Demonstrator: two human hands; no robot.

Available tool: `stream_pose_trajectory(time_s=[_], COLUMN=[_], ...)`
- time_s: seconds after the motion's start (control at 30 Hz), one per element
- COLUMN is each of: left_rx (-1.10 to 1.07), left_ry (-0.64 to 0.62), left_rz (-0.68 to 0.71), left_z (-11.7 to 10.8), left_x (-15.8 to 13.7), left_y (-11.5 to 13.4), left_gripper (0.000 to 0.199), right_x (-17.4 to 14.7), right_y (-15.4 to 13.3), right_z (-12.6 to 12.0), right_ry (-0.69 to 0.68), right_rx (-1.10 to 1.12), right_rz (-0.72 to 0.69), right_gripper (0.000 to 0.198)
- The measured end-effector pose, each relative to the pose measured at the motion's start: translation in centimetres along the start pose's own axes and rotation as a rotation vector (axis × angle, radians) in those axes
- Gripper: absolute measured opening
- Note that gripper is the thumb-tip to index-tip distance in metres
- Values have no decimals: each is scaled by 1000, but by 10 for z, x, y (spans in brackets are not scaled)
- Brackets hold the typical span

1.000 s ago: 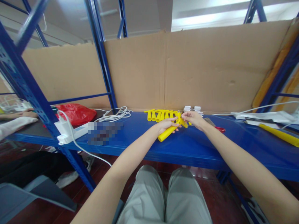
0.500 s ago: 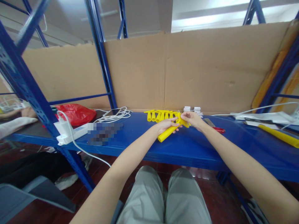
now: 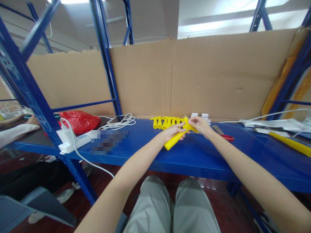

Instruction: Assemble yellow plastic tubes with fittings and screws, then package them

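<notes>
A yellow tool with a tube handle and a wide head, like a small squeegee, is held slightly above the blue tabletop. My left hand is closed around it near where handle meets head. At the head, the fingers of my right hand are pinched on its upper edge; any small piece between them is hidden. Behind my hands lies a row of several similar yellow squeegees, handles towards me. Right of my right hand rests a red-handled tool beside a flat grey metal piece.
White stacked pieces stand against the cardboard wall. To the left are a power strip, coiled white cables and a red bag. A yellow tube lies far right. Another person's hand shows at far left.
My hands keep nearly the same grip on the yellow squeegee. The view has tilted slightly upward. At the far left, the other person's hand has shifted a little.
</notes>
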State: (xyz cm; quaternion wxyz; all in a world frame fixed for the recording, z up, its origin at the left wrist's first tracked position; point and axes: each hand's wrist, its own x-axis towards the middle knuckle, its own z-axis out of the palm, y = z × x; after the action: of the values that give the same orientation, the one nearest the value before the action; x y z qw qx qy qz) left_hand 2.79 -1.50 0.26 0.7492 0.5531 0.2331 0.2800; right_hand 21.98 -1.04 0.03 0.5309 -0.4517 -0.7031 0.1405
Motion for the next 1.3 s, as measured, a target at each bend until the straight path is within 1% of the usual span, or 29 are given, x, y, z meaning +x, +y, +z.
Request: stream_pose_trajectory(time_s=[0.27, 0.37, 0.43, 0.47, 0.57, 0.6, 0.67, 0.8, 0.9, 1.0, 1.1, 1.17, 1.23, 1.27, 1.3], left_rx=[20, 18, 25, 33, 70, 82, 96, 91, 74, 41, -9, -49, -88, -104, -119], left_ry=[-20, -27, -12, 0, 34, 39, 47, 58, 55, 67, 98, 143, 213, 251, 292], left_rz=[-13, -14, -12, -12, -12, -10, 2, 29, 44, 71, 127, 168, 200, 207, 207], left_z=[0, 0, 0, 1, 2, 3, 6, 12, 15, 15, 13, 11, 7, 5, 2], left_x=[0, -1, -1, -1, -2, -2, -3, -5, -6, -5, -4, -3, -3, -3, -3], left_y=[0, 1, 1, 1, 0, 0, 1, 2, 3, 4, 7, 10, 14, 17, 19], left_gripper=[78, 79, 79, 79, 77, 75, 72, 71, 71, 70, 70, 70, 67, 65, 61], right_x=[1, 3, 3, 3, 0, -2, -5, -6, -3, 0, 0, -1, -2, -2, -2], right_y=[6, 12, 14, 14, 9, 6, 1, -5, -3, 4, 10, 9, 4, 0, -3], right_z=[1, 3, 5, 5, 5, 4, 1, -4, -4, -2, -1, -5, -13, -19, -26], right_ry=[-18, 52, 82, 58, -128, -171, -189, -169, -133, -84, -34, 18, 39, 24, -19], right_rx=[-25, 8, 70, 109, 210, 231, 250, 219, 120, -59, -260, -428, -623, -722, -811], right_rz=[-4, 16, 49, 70, 134, 149, 164, 145, 65, -29, -67, -69, -40, -5, 45], right_gripper=[32, 35, 41, 44, 51, 52, 54, 53, 53, 50, 46, 44, 42, 40, 36])
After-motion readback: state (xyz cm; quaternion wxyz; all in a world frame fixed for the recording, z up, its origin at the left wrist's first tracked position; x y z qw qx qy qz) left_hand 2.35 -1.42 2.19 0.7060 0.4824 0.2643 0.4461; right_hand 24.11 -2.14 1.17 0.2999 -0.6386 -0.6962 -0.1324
